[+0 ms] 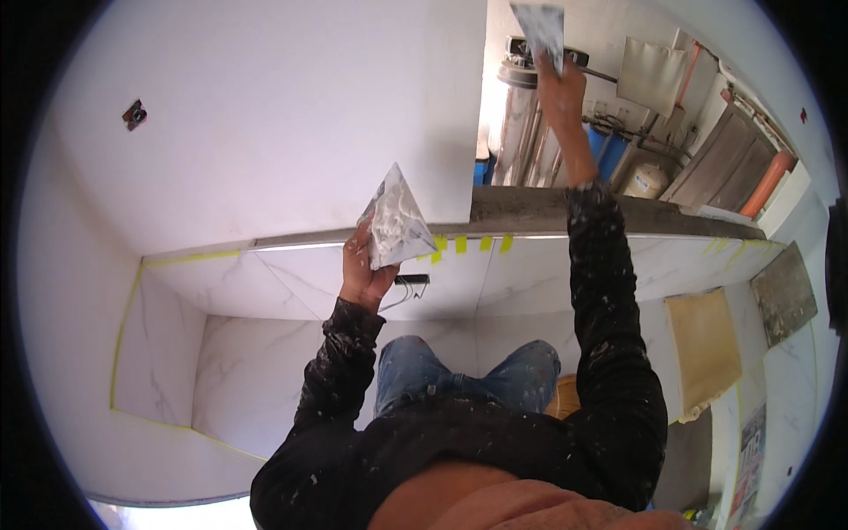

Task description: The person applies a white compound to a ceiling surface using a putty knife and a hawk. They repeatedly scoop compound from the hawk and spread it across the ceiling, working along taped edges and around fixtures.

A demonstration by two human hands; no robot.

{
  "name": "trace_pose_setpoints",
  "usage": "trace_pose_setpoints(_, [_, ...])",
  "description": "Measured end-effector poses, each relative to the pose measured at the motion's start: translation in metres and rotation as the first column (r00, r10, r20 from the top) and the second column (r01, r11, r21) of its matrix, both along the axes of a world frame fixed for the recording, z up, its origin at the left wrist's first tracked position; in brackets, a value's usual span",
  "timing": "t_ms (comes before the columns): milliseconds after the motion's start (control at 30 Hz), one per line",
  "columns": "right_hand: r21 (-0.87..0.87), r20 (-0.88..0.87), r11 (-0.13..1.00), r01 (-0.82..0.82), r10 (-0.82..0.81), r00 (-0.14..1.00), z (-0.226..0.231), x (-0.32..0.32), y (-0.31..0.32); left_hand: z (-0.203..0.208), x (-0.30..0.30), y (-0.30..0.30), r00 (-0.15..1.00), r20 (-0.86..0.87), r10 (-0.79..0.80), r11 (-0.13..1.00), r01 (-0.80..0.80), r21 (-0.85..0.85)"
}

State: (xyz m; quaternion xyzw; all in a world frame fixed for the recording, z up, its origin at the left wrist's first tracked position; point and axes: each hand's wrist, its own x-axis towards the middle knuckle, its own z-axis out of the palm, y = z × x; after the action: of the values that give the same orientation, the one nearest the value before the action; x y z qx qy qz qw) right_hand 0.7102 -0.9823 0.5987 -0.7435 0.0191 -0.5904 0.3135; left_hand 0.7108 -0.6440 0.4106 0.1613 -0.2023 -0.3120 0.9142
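Observation:
My left hand [360,274] is closed round a putty knife whose wide triangular blade [415,238] carries a thick smear of white putty [393,216]. It is held up in front of the white wall [291,115], and its handle is hidden in my fingers. At the upper right, my right hand [563,93] grips a second putty knife [541,26], its whitish, smeared blade pointing up and away. That arm reaches out across an opening beside the wall's edge. White specks dot both black sleeves.
A rough grey ledge [521,210] runs below the opening; pipes, metal cylinders and a white tank [646,181] stand beyond. Yellow tape [461,245] marks the marbled panels' edges. Cables hang from a slot [412,279]. A switch-box hole [134,115] sits at left, a tan sheet [704,349] at right.

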Motion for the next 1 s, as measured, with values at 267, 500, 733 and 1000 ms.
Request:
trace_pose_setpoints(267, [-0.409, 0.086, 0.912, 0.023, 0.013, 0.996, -0.068, 0.032, 0.008, 0.017, -0.014, 0.0, 0.989, -0.1, 0.108, 0.988, -0.097, 0.117])
trace_pose_setpoints(500, [-0.425, -0.21, 0.883, 0.202, -0.313, 0.926, -0.139, 0.03, -0.077, 0.009, -0.007, -0.013, 0.996, -0.027, 0.082, 0.988, -0.078, 0.134])
trace_pose_setpoints(733, [0.265, -0.261, 0.934, -0.239, 0.308, 0.915, -0.173, -0.098, 0.035, -0.022, 0.003, 0.012, 0.977, -0.094, 0.193, 0.953, -0.163, 0.257])
trace_pose_setpoints(1000, [-0.626, -0.566, 0.706, -0.33, -0.122, 0.815, -0.139, -0.13, 0.1, -0.03, 0.014, 0.005, 0.981, 0.107, 0.161, 0.883, -0.191, 0.428])
